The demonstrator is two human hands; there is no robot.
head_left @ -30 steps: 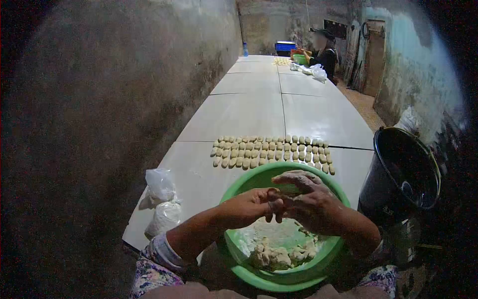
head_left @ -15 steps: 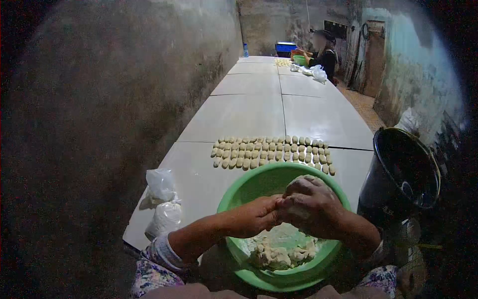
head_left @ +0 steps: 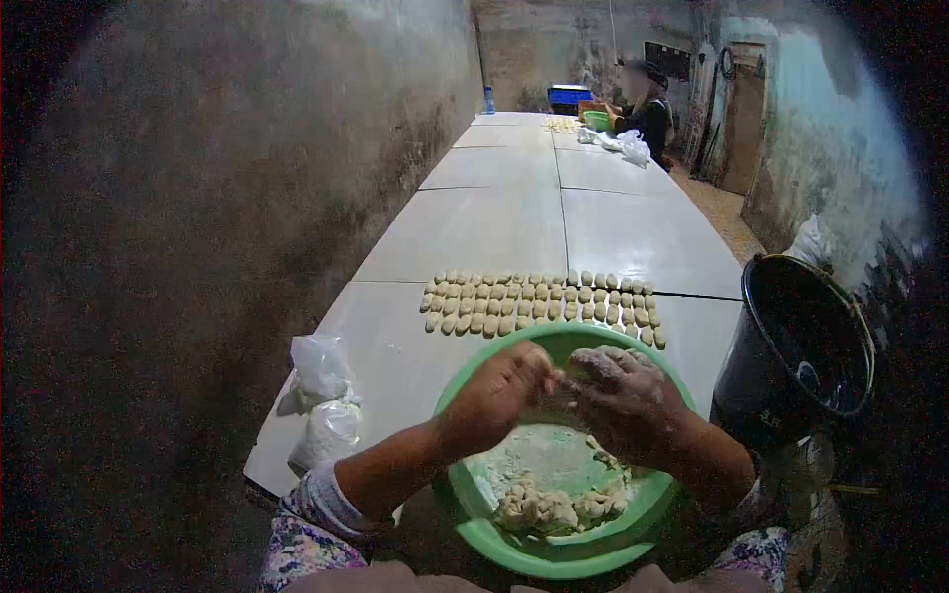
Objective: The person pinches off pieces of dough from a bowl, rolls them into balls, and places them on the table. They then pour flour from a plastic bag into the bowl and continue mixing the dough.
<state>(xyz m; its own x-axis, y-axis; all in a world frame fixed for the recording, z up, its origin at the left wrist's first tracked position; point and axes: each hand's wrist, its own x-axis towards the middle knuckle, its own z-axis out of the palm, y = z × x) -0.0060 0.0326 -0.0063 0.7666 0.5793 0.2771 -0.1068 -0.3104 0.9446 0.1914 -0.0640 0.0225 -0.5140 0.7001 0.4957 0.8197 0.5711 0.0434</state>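
Apparently to let loose bits fall back in, the left hand (head_left: 499,390) and right hand (head_left: 628,395) meet above the green bowl (head_left: 554,566). The left has its fingers curled, tips bunched close to the right; the right is floury and cupped inward. Whether either pinches dough, I cannot tell. Loose dough (head_left: 539,509) lies in the bowl around 6 o'clock, handy for both hands. At 12 o'clock, just beyond the rim, shaped pieces (head_left: 492,325) sit in roughly 4 rows on the tabletop (head_left: 474,222), probably spaced for easy counting and little sticking. The 2 plastic bags (head_left: 323,371) stand between 9 and 10 o'clock, seemingly clear of the arms, and the black bucket (head_left: 756,385) at 2 o'clock.

Both palms are hidden, and motion blurs the left fingers. Forearms cover parts of the bowl's sides; what supports it is out of sight. The bags' white contents are unclear. Far off near 12 o'clock, a person (head_left: 649,121) is too small for their handwork to be read.
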